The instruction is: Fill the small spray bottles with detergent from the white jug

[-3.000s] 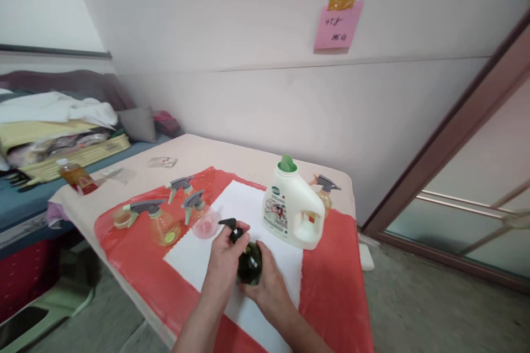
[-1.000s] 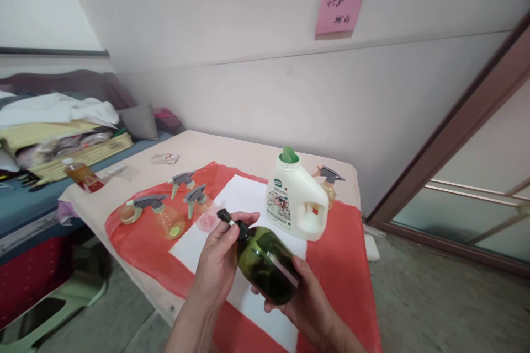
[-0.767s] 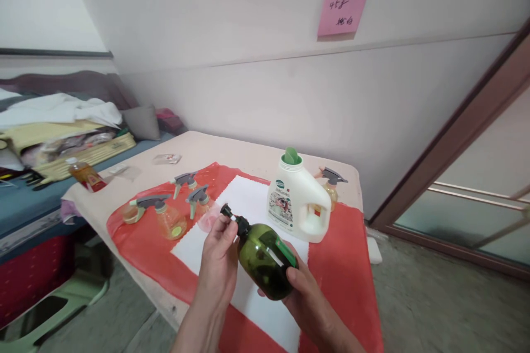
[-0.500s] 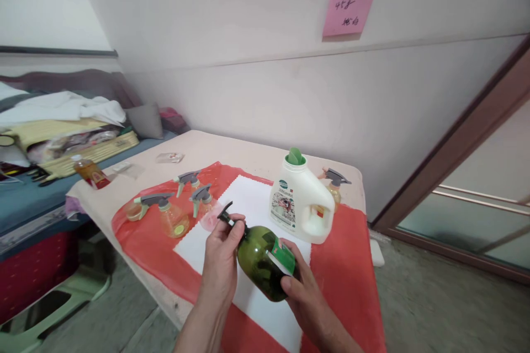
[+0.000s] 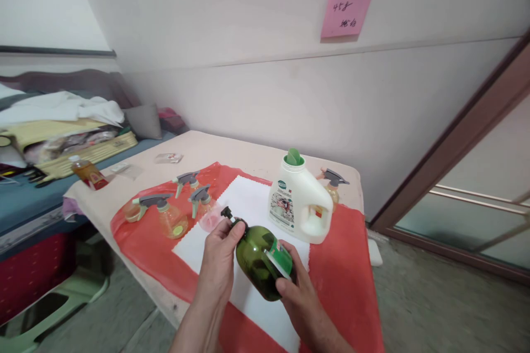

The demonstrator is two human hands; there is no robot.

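A dark green pump bottle (image 5: 259, 259) lies tilted in both hands above the white cloth (image 5: 254, 198), its black pump head (image 5: 227, 212) pointing up and left. My left hand (image 5: 219, 251) pinches the pump's collar between thumb and fingers. Around the bottle's lower body, by its green and white label, my right hand (image 5: 300, 287) is closed. Just behind stands a cream detergent jug (image 5: 300, 198) with a green piece in its mouth. Spray bottles (image 5: 171, 220) with grey trigger heads stand to the left.
Red cloth (image 5: 339, 253) lies under the white one on the table. Another spray bottle (image 5: 333, 185) is behind the jug. At the table's left edge lies a bottle of amber liquid (image 5: 88, 172), with a clear packet (image 5: 168, 158) farther back. A stool (image 5: 62, 303) stands at lower left.
The pump head has turned about its axis, so its spout no longer points the same way. Both hands keep their hold on the bottle. The view has shifted slightly.
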